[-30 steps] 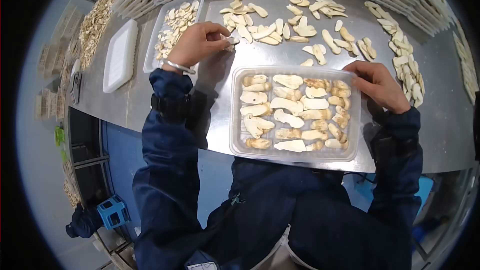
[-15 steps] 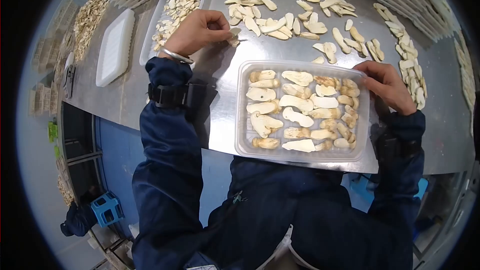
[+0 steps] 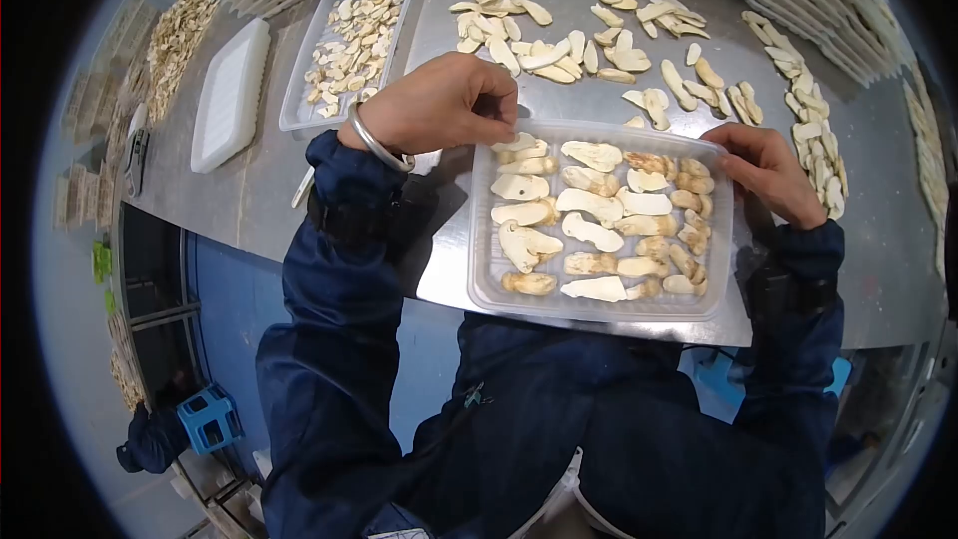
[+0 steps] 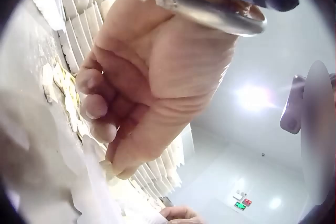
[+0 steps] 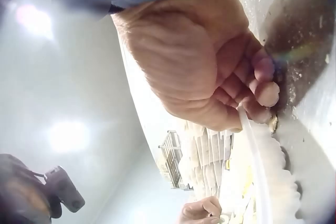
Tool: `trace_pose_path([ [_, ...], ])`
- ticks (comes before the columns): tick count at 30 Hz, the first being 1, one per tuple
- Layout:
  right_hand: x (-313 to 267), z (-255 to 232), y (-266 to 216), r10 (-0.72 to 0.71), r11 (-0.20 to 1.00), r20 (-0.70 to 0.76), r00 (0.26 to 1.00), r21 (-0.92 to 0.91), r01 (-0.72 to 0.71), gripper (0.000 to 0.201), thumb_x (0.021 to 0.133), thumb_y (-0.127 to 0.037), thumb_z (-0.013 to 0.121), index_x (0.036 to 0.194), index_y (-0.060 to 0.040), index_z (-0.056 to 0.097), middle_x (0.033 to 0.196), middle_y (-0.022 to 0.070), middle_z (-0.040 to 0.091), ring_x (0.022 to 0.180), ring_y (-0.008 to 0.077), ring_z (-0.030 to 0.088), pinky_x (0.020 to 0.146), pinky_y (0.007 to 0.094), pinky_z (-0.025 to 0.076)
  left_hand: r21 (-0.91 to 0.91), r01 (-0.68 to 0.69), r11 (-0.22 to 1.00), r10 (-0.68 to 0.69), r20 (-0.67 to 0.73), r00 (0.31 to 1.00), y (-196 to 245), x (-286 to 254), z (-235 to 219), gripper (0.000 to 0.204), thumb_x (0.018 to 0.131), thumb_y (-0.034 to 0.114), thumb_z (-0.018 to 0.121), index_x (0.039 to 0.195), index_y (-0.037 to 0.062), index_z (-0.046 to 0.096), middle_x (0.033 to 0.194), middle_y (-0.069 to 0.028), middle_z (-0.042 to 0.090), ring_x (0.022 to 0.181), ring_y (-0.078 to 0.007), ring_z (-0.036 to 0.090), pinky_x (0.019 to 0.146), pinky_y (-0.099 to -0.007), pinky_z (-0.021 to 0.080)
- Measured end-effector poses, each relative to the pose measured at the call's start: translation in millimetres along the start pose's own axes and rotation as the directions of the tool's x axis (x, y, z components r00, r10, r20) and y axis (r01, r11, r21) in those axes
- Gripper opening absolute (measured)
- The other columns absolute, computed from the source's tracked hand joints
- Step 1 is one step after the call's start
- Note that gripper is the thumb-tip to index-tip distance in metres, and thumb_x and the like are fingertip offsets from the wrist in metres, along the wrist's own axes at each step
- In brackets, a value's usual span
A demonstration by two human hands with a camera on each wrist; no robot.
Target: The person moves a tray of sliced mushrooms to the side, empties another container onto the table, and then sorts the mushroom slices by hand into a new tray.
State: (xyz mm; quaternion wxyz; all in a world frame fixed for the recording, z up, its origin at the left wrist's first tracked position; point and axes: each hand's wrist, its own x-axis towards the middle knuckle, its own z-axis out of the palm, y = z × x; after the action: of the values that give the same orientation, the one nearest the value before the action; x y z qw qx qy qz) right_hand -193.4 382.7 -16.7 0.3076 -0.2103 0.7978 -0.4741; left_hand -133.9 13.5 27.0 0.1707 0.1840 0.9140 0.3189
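A clear plastic tray (image 3: 599, 311) lies near the table's front edge, holding rows of sliced mushrooms (image 3: 589, 202), pale with brownish stems. At its far left corner, my left hand (image 3: 444, 100) pinches a mushroom slice (image 4: 107, 168) between thumb and finger, low over the end of the left column. Most of that slice is hidden by the fingertips. My right hand (image 3: 768, 170) grips the tray's rim near the far right corner; in the right wrist view the thumb (image 5: 228, 120) lies on one side of the rim and curled fingers on the other.
Loose mushroom slices (image 3: 549, 55) are scattered behind the tray, with a long row (image 3: 813, 130) to the right. A second tray (image 3: 411, 0) of smaller pieces and an upturned white tray (image 3: 230, 95) stand left. Stacked trays (image 3: 818, 0) line the back.
My left hand has moved right from the table beside the loose slices to the tray's far left corner, carrying the mushroom slice. My right hand keeps its grip on the rim.
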Motion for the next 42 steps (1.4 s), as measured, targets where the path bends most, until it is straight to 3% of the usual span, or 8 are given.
trace_pose_path([
  [5,1,-1,1,0.003,1.000,0.005,1.000,0.007,-0.003,0.028,0.092,-0.012,0.057,0.114,0.0036,0.063,0.081,0.0002,0.061,0.060,0.0052,0.051,0.053,0.0209,0.043,-0.139,0.046,0.989,-0.075,-0.210,0.975,-18,-7,-15,0.011,0.082,0.007,0.071,0.086,0.0013,0.063,0.075,-0.0005,0.063,0.069,-0.0093,0.056,0.062,-0.0259,0.045],
  [7,0,0,0,0.006,1.000,0.001,1.000,-0.007,-0.006,0.027,0.092,-0.012,0.057,0.114,0.0035,0.063,0.081,0.0004,0.061,0.059,0.0052,0.051,0.052,0.0211,0.043,0.183,0.179,0.967,-0.088,-0.417,0.904,-33,-13,-25,0.016,0.080,0.004,0.069,0.096,0.0031,0.068,0.087,-0.0022,0.067,0.073,-0.0108,0.058,0.067,-0.0255,0.048],
  [15,-1,1,-2,0.003,0.999,-0.013,1.000,-0.035,-0.003,0.027,0.091,-0.011,0.056,0.112,0.0032,0.064,0.075,-0.0004,0.059,0.057,0.0055,0.050,0.052,0.0218,0.043,0.173,0.187,0.967,-0.128,-0.305,0.944,-59,-7,-17,0.029,0.076,0.003,0.070,0.104,0.0114,0.070,0.092,-0.0026,0.055,0.079,-0.0151,0.056,0.074,-0.0290,0.048],
  [27,0,1,0,-0.012,1.000,0.002,1.000,-0.001,0.012,0.028,0.091,-0.011,0.056,0.114,0.0032,0.063,0.080,-0.0003,0.060,0.060,0.0048,0.050,0.053,0.0212,0.043,0.246,0.331,0.911,-0.267,-0.259,0.928,-45,-8,-19,0.018,0.075,0.009,0.072,0.082,0.0011,0.058,0.074,-0.0051,0.056,0.066,-0.0164,0.053,0.064,-0.0308,0.045],
  [30,0,0,0,-0.010,1.000,0.003,1.000,-0.007,0.010,0.028,0.091,-0.011,0.056,0.114,0.0034,0.063,0.080,-0.0005,0.061,0.060,0.0044,0.050,0.053,0.0209,0.043,0.132,0.214,0.968,-0.169,-0.291,0.942,-45,-8,-17,0.014,0.077,0.005,0.071,0.082,0.0019,0.058,0.071,-0.0019,0.058,0.065,-0.0118,0.052,0.063,-0.0280,0.045],
  [33,0,1,0,-0.019,1.000,0.005,1.000,0.003,0.019,0.027,0.091,-0.011,0.055,0.114,0.0035,0.063,0.081,-0.0006,0.061,0.060,0.0041,0.050,0.053,0.0204,0.043,-0.226,0.084,0.970,-0.126,-0.175,0.977,-27,-13,-20,0.008,0.080,0.000,0.068,0.085,0.0029,0.062,0.075,0.0016,0.060,0.070,-0.0069,0.054,0.065,-0.0252,0.046],
  [37,0,0,1,-0.026,1.000,0.009,1.000,0.007,0.026,0.027,0.092,-0.010,0.055,0.113,0.0034,0.063,0.081,-0.0005,0.061,0.060,0.0040,0.050,0.052,0.0199,0.043,-0.160,-0.094,0.983,0.101,0.032,0.994,-4,-16,-16,0.015,0.083,0.000,0.072,0.098,0.0037,0.071,0.086,0.0000,0.069,0.077,-0.0068,0.058,0.071,-0.0227,0.047],
  [42,1,1,1,-0.026,1.000,0.010,1.000,-0.002,0.026,0.026,0.092,-0.011,0.055,0.113,0.0034,0.063,0.080,-0.0004,0.061,0.060,0.0040,0.050,0.052,0.0199,0.043,-0.149,-0.124,0.981,0.142,0.118,0.983,6,-10,-6,0.018,0.085,-0.002,0.070,0.102,0.0011,0.071,0.091,-0.0038,0.072,0.078,-0.0087,0.061,0.072,-0.0236,0.049],
])
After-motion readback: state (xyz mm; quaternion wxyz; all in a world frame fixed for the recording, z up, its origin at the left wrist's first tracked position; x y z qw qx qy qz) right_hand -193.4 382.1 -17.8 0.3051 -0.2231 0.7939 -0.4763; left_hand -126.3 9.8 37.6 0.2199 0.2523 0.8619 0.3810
